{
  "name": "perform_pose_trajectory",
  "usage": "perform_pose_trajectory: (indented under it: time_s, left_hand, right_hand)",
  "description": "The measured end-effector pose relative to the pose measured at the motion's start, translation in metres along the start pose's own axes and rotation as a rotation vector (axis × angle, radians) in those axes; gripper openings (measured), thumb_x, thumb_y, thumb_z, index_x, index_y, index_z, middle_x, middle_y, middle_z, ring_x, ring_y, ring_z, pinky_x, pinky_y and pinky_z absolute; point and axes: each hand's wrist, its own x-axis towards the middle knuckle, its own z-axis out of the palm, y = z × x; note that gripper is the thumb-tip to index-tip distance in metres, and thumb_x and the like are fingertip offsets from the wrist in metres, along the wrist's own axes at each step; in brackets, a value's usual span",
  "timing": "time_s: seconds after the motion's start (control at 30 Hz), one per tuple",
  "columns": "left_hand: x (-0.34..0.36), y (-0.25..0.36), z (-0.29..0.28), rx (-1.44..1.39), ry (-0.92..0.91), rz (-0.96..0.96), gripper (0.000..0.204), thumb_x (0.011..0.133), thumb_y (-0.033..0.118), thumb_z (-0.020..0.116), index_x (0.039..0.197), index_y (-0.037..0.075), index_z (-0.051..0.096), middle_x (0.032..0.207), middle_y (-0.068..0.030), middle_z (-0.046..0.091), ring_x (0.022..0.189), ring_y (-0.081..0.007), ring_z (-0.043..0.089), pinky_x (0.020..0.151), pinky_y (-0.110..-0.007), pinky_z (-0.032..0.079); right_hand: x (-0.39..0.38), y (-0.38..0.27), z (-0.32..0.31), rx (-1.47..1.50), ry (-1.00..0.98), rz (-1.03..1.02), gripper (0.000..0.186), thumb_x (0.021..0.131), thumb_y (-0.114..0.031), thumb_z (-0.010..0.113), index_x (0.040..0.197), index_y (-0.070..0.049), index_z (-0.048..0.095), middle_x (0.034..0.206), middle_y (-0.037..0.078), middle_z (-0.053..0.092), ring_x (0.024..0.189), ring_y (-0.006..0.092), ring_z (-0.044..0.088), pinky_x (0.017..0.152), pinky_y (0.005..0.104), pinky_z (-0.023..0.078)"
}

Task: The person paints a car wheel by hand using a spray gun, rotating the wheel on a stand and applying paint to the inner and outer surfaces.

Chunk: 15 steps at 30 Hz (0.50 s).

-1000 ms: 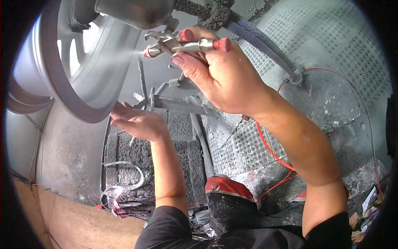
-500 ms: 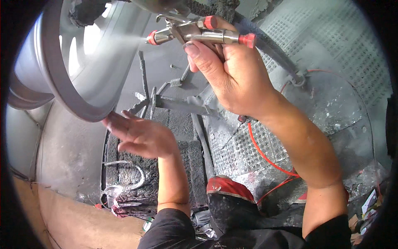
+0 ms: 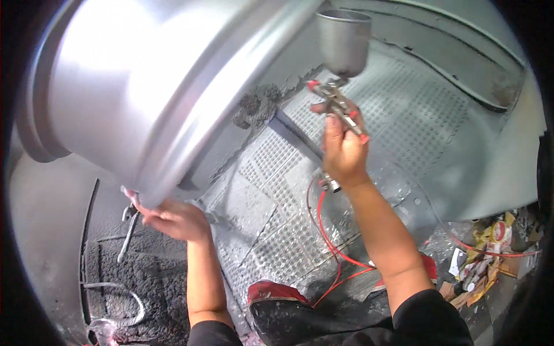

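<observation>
A large, smooth silver metal wheel rim (image 3: 124, 95) fills the far left of the scene, tilted, with its lower edge toward the person. The left hand (image 3: 178, 222) is at that edge, palm turned up and fingers reaching along it, seemingly to steady or turn the wheel. The hand is blurred and partly covered by the rim, so I cannot tell whether the fingers pinch the edge or only rest against it.

Right of the wheel and well apart from it, the right hand (image 3: 347, 151) is wrapped around a silver metal spray gun with red knobs (image 3: 340, 109). Its nozzle points toward the wheel — no plume shows there — and the round grey metal cup (image 3: 344, 49) sits on top, roughly upright, probably so its contents feed down without spilling.

Between gun and wheel, a blue-grey bar (image 3: 295, 134) with a rough grey crusted lump (image 3: 255, 105) at its far end stands in the way of low movements. A thin bright red hose (image 3: 321, 222) loops below the right wrist and could snag. Dark, crusted matting (image 3: 164, 282) lies near left; a heap of mixed litter (image 3: 487, 262) lies near right.
</observation>
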Motion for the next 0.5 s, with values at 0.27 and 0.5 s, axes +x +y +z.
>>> perform_pose_trajectory:
  time_s: [0.27, 0.5]
  left_hand:
    - [0.017, 0.036, -0.05, -0.663, -0.144, 0.168, 0.111, 0.092, 0.085, 0.019, 0.158, -0.004, 0.022, 0.166, -0.0212, 0.02, 0.155, -0.0337, 0.018, 0.126, -0.048, 0.009]
    - [0.034, -0.014, -0.016, -0.495, -0.197, 0.055, 0.099, 0.098, 0.076, 0.022, 0.16, -0.001, 0.02, 0.166, -0.0238, 0.018, 0.155, -0.0374, 0.013, 0.125, -0.051, 0.008]
  right_hand:
    - [0.097, -0.069, -0.09, -0.261, 0.13, -0.015, 0.029, 0.108, -0.024, 0.047, 0.113, -0.001, 0.065, 0.103, 0.008, 0.073, 0.057, 0.0066, 0.05, 0.056, 0.0255, 0.044]
    - [0.184, -0.188, -0.073, -0.031, 0.074, -0.19, 0.035, 0.11, -0.03, 0.045, 0.11, 0.0, 0.063, 0.102, 0.01, 0.073, 0.05, 0.0052, 0.046, 0.042, 0.0226, 0.038]
